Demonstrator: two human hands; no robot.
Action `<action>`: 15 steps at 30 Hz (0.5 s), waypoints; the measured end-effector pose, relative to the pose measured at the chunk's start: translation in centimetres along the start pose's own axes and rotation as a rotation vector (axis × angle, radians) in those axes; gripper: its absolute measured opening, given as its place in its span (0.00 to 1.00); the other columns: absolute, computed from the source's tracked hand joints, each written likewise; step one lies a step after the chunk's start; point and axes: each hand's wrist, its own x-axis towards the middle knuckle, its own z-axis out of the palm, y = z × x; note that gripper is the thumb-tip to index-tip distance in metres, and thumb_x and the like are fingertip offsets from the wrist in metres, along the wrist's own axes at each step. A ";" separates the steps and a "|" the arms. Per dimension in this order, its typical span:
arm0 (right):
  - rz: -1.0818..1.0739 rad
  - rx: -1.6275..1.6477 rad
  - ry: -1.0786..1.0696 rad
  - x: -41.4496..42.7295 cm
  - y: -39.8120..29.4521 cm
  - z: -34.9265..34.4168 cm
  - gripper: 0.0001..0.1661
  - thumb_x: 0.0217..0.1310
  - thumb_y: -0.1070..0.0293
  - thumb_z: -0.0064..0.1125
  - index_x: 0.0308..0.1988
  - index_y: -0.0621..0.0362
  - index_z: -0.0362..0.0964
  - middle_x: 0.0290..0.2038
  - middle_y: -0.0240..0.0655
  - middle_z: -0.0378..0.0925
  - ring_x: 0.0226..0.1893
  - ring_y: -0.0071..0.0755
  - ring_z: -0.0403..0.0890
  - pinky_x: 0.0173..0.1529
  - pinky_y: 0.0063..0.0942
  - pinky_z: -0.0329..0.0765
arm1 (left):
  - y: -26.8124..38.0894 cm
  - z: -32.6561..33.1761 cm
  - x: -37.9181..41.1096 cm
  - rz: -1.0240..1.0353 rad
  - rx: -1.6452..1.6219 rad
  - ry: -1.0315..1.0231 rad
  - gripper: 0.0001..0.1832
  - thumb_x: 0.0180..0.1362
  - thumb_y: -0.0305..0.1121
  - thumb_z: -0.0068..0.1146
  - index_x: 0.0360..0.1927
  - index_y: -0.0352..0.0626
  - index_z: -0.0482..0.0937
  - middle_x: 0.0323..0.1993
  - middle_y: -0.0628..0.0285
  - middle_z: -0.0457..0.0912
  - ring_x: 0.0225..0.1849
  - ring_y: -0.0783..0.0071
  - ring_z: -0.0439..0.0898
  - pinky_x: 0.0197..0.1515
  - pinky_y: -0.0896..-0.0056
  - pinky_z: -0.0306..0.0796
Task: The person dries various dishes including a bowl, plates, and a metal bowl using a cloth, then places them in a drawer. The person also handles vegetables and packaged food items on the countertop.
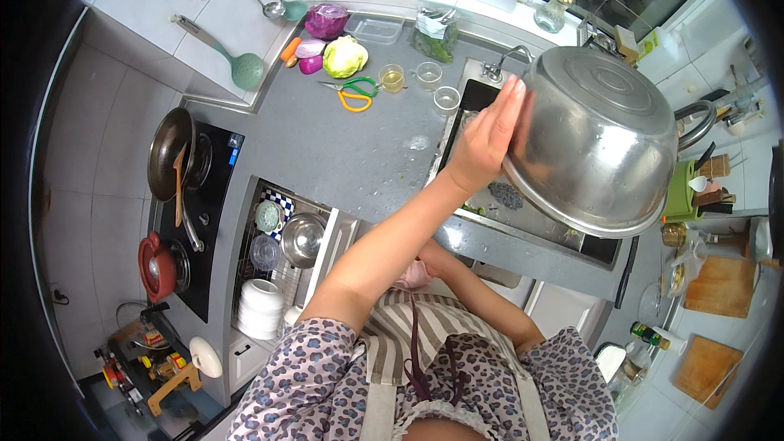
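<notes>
My left hand grips the rim side of a large stainless steel pot, tipped with its base up over the sink. Its fingers lie straight along the wall; the thumb is hidden. A loop handle sticks out on the pot's far right. Low in front of my apron, my right hand is at a pink cloth; my left forearm hides its fingers. A dark scouring pad lies in the sink below the pot, near green scraps. The faucet stands behind.
Scissors, small glass cups, cabbages, onions and a carrot sit on the counter. Left are a wok and red pot on the stove. An open drawer holds white bowls. Knives in a green block stand right.
</notes>
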 end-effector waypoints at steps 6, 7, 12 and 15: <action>0.031 0.147 0.032 0.4 0.9 -0.9 0.25 0.58 0.62 0.56 0.51 0.66 0.63 0.49 0.37 0.71 0.46 0.27 0.75 0.48 0.26 0.74 | 0.2 0.8 -0.6 -0.013 0.000 0.066 0.33 0.50 0.24 0.51 0.60 0.26 0.55 0.56 0.39 0.66 0.53 0.48 0.72 0.49 0.65 0.70; 0.006 0.146 0.034 0.4 1.1 -0.9 0.25 0.59 0.63 0.55 0.51 0.66 0.63 0.49 0.37 0.71 0.46 0.28 0.75 0.48 0.25 0.74 | 0.0 0.9 -0.7 -0.008 0.010 0.073 0.34 0.49 0.24 0.52 0.60 0.26 0.55 0.55 0.39 0.67 0.51 0.49 0.73 0.47 0.65 0.71; 0.024 0.212 -0.036 -0.3 1.1 -0.9 0.23 0.61 0.66 0.51 0.52 0.66 0.62 0.50 0.38 0.70 0.48 0.29 0.74 0.49 0.25 0.74 | -1.3 0.9 -2.5 -0.181 0.046 0.089 0.37 0.46 0.22 0.55 0.62 0.31 0.54 0.49 0.43 0.73 0.35 0.55 0.78 0.37 0.64 0.72; 0.028 0.248 -0.040 -0.4 1.5 -1.3 0.23 0.60 0.68 0.51 0.54 0.66 0.61 0.51 0.38 0.69 0.49 0.28 0.73 0.50 0.24 0.74 | -1.9 0.6 -3.5 -0.241 0.075 0.095 0.38 0.46 0.21 0.55 0.63 0.33 0.54 0.44 0.46 0.76 0.32 0.57 0.78 0.34 0.64 0.72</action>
